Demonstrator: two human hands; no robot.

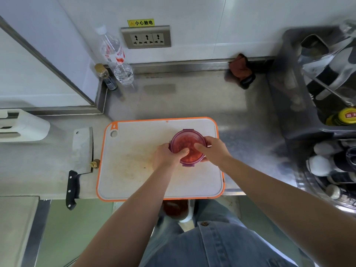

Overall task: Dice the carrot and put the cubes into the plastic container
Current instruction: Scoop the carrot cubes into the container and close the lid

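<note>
Both hands were on the plastic container [187, 140] there. It sat on the cutting board [134, 170], right of the board's middle and toward the far edge. Its purple see-through lid [184, 136] was on top, and the orange carrot cubes [189, 158] showed through it, inside the tub.

The left grip [168, 156] was curled round the container's near-left side, with the thumb lying across the lid. The right grip [213, 149] wrapped the right side the same way, thumb also laid on the lid and pointing in toward the other thumb. The fingers under the rim were mostly hidden, so how far round they reached could not be told. Both forearms came in bare from the bottom of the view, above denim clothing.

The board itself was white with an orange rim, and it lay on the steel desk [192, 97] with its near edge at the desk's front. It had faint orange staining left of the container.

Left of the board a cleaver [82, 149] lay flat on the desk, blade pointing away, its black handle sticking out past the front edge. A small brass-coloured piece [94, 163] sat between the blade and the board.

In the back corner a clear water bottle [113, 53] leaned by the wall, with a small dark bottle [106, 77] just beside it. A triple socket panel [146, 37] was on the wall under a yellow warning label [141, 22]. A red and black cloth [240, 71] was bunched against the back ledge. On the right stood a grey crate [285, 93] of utensils.
</note>
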